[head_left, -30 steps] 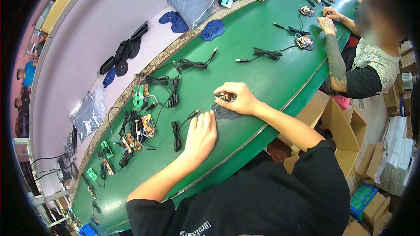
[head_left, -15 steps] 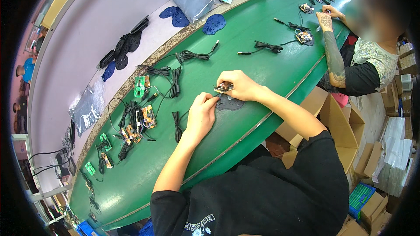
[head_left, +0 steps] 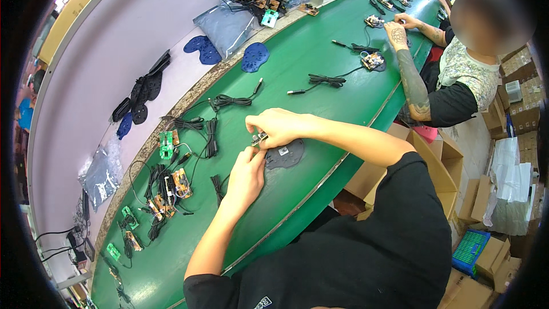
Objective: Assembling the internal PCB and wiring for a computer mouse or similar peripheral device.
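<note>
My right hand (head_left: 281, 128) pinches a small circuit board (head_left: 259, 138) with parts on it, held above the green work surface. Just below the board, my left hand (head_left: 246, 176) has its fingers pressed together close against it; whatever lies between them is hidden. A dark grey, rounded plastic base plate (head_left: 287, 157) with a small pale label lies flat under and beside my hands. A bundled black cable (head_left: 217, 187) emerges to the left of my left hand, its other end hidden.
Left of me, green and brown circuit boards (head_left: 167, 145) lie tangled with black cables. Blue plastic plates (head_left: 255, 57) and a silvery bag (head_left: 224, 28) lie along the far edge. At right a co-worker's hands (head_left: 397, 31) work near similar assemblies (head_left: 373, 60). Cardboard boxes (head_left: 429, 163) stand beside the bench.
The whole view has shifted, with the bench contents lower and further left. My right hand has tilted over the board, and more of the dark base plate and its label shows.
</note>
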